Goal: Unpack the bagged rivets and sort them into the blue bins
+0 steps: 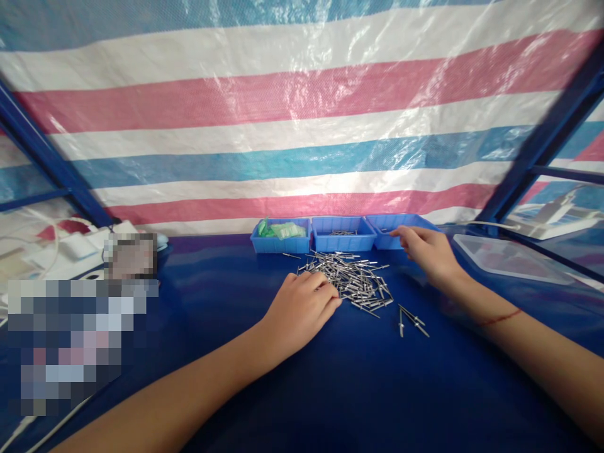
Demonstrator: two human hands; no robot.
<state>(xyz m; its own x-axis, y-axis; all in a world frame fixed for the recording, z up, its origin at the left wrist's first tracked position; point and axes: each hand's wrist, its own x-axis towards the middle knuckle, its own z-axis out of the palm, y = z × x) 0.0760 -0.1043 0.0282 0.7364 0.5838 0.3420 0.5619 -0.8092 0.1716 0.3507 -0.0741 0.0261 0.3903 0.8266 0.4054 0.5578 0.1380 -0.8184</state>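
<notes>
A loose pile of silver blind rivets (358,277) lies on the dark blue table. At its left front edge, my left hand (302,305) rests palm down, fingers curled together against the rivets; whatever is under the fingertips is hidden. My right hand (427,251) hovers at the front of the right blue bin (410,221), thumb and forefinger drawn together over its rim. I cannot make out what, if anything, they pinch. Several rivets show in the middle blue bin (343,245). A few single rivets (413,319) lie apart, right of the pile.
Green plastic packets (285,231) fill part of the left blue bin (282,247). A translucent lid (512,259) lies at the right. Power strips and cables (78,248) crowd the left. Blue frame posts (542,138) and a striped tarp (292,107) stand behind.
</notes>
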